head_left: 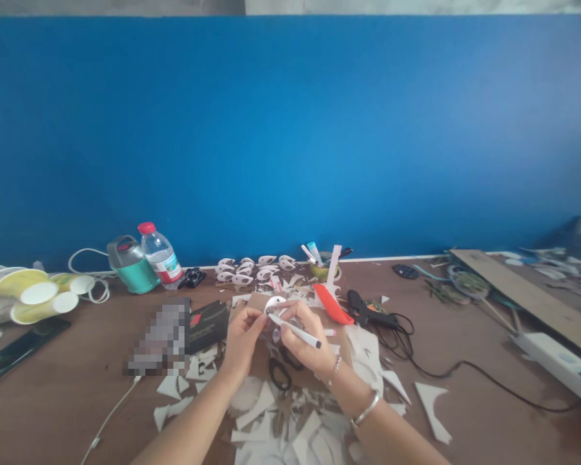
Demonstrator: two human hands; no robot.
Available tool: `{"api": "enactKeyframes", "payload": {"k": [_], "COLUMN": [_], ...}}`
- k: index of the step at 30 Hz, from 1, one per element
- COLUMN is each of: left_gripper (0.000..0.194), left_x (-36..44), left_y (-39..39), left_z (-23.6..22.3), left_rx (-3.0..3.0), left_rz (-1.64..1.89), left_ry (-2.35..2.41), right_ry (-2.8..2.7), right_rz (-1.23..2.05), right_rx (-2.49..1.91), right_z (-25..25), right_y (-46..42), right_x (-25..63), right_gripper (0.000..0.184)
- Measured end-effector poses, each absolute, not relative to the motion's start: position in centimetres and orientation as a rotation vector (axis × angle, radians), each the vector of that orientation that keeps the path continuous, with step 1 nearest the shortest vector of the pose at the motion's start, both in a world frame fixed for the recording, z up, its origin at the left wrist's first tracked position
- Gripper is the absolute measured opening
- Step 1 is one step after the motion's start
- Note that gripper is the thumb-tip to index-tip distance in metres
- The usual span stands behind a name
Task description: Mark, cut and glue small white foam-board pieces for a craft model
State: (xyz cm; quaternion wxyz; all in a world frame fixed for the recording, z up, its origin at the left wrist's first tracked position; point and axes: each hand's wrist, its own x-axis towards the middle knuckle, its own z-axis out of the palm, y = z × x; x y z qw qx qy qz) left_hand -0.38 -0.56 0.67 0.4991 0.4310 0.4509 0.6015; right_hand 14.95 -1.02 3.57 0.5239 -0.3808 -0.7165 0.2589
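Between the fingertips of my left hand [243, 337] is a small white paper cutout [274, 302] with dark marks drawn on it. My right hand [306, 341] is closed round a white marker [300, 332] with a black end; its tip meets the cutout or hovers right beside it, I cannot tell which. Black-handled scissors [279, 376] lie below my hands among white paper scraps [259, 410]. Behind my hands, several white cutouts with dark marks [242, 279] stand in rows near the wall.
Right of my hands are an orange-red piece [333, 305] and a black glue gun [368, 311] with its cord. At left stand a water bottle [162, 257], a green container [134, 271], a black box [208, 326] and stacked paper cups [33, 290]. A cup of pens [322, 270] sits behind.
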Motion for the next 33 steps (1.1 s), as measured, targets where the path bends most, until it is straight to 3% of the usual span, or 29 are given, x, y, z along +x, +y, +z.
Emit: {"api": "enactKeyframes", "payload": {"k": [33], "left_gripper": [0.025], "left_x": [-0.40], "left_y": [-0.48], "left_z": [0.72], "left_rx": [1.012], "left_rz": [1.470], "left_ry": [1.116], "right_ry": [-1.734], "right_rz": [0.528], "right_rx": [-0.915], "right_z": [3.73], "right_y": [-0.95], "right_x": [15.02], "right_gripper": [0.010]}}
